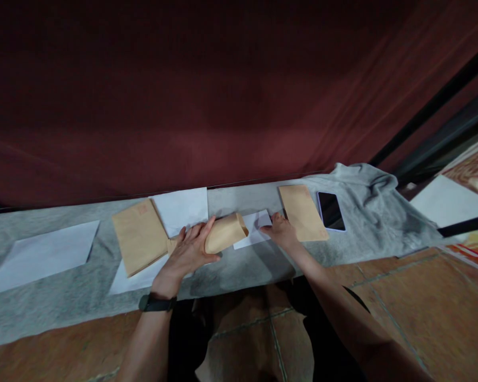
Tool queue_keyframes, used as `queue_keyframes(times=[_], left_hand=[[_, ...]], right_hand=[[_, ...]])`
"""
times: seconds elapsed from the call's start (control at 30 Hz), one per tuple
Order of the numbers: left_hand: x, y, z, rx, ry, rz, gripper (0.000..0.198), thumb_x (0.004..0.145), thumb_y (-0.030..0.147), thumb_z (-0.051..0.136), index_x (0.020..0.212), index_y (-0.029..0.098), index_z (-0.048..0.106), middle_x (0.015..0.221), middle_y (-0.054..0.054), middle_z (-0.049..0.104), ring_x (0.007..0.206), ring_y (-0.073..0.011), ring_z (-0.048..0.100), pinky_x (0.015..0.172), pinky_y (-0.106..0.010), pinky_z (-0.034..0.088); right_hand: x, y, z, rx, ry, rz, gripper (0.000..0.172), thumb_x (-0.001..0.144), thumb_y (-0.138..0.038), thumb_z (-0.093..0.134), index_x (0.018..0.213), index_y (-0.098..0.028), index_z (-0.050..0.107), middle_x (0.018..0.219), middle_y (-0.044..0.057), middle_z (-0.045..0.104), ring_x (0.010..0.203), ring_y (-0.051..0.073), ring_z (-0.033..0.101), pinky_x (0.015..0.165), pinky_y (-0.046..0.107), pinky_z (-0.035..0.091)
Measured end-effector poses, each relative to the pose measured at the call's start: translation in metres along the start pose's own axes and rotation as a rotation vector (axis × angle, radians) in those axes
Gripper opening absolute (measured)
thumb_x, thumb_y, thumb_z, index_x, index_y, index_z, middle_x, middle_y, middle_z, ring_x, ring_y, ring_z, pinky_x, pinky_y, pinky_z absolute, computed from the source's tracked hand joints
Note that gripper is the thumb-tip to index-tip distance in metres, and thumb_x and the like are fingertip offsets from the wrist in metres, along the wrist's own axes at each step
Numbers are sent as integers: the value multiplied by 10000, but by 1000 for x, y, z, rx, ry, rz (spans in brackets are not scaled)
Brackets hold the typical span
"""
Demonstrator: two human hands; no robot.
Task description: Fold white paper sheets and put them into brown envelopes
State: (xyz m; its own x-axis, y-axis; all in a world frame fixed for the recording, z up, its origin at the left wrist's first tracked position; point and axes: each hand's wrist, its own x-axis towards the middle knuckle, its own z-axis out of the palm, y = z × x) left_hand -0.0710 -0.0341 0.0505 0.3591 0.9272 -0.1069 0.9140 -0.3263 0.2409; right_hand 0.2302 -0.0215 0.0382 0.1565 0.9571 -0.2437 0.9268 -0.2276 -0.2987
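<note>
My left hand [191,248] grips a brown paper envelope [224,233] across its left part, thumb on the near side and fingers on the far side. The envelope bulges, and its mouth gapes toward the right. At that mouth lies a folded white sheet of paper [252,231]; whether its left end is inside I cannot tell. My right hand [281,231] pinches the right end of this sheet, thumb on top. Just beyond that hand, another brown envelope [305,215] lies flat.
A stack of brown envelopes [139,233] rests on white paper [183,208] to the left. Farther left is another white sheet [43,255]. A phone [331,211] lies at the right, near bunched grey cloth [368,193]. A dark red curtain [223,106] hangs behind.
</note>
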Motion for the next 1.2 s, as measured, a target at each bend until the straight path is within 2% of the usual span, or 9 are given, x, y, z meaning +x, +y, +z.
queue_keyframes(times=[0.13,0.23,0.3,0.4,0.47,0.57,0.73,0.97,1.2], left_hand=[[1,-3,3,-20,-1,-2,1129,761,487,758,1655,322,89,1506,-123,493,1428,-374,440,1228,-618,184],[2,-5,5,-37,20,12,1136,761,485,762,1655,317,81,1500,-133,494,1424,-380,440,1215,-638,195],[2,-6,7,-41,25,15,1139,758,488,765,1655,311,85,1494,-138,497,1423,-389,437,1206,-647,204],[2,-7,8,-42,45,27,1127,756,499,764,1653,314,108,1474,-133,516,1412,-393,447,1199,-644,217],[2,-8,9,-43,57,35,1121,760,504,759,1653,312,108,1460,-127,530,1408,-389,451,1199,-638,219],[3,-9,10,-39,68,21,1142,761,515,756,1656,297,81,1460,-126,529,1402,-392,451,1199,-635,221],[6,-12,12,-33,103,16,1160,759,536,749,1658,280,61,1458,-134,521,1353,-394,484,1183,-634,247],[8,-14,13,-25,105,9,1148,773,525,741,1654,271,50,1438,-138,517,1351,-395,469,1193,-654,198],[12,0,13,-13,159,87,1171,762,479,760,1651,293,21,1449,-134,482,1394,-382,439,1216,-671,157]], right_hand=[[11,13,5,157,1,-51,208,916,-370,617,1004,-192,678,1093,125,738,1045,279,696,861,331,507],[25,28,3,514,114,-91,110,887,-322,604,864,-219,635,859,74,702,818,240,684,732,325,520],[33,37,-2,794,234,-110,149,854,-382,633,854,-239,593,788,38,654,719,216,638,630,312,519],[40,44,-8,1092,363,-114,296,797,-504,669,897,-252,549,812,11,637,735,200,610,593,300,550],[38,42,-9,1232,351,-116,359,768,-543,676,932,-253,544,853,4,647,774,194,616,617,306,585],[31,35,-5,1370,224,-133,399,719,-527,715,972,-244,591,915,9,672,802,189,633,617,299,604],[24,34,3,1372,-28,-132,347,652,-467,768,880,-220,681,857,24,710,782,199,658,601,295,605],[30,52,6,1210,-106,-134,215,666,-430,746,722,-230,690,727,7,701,687,197,654,544,298,596],[19,47,8,1188,-165,-206,305,763,-498,709,773,-194,724,735,12,704,684,181,648,594,281,562]])
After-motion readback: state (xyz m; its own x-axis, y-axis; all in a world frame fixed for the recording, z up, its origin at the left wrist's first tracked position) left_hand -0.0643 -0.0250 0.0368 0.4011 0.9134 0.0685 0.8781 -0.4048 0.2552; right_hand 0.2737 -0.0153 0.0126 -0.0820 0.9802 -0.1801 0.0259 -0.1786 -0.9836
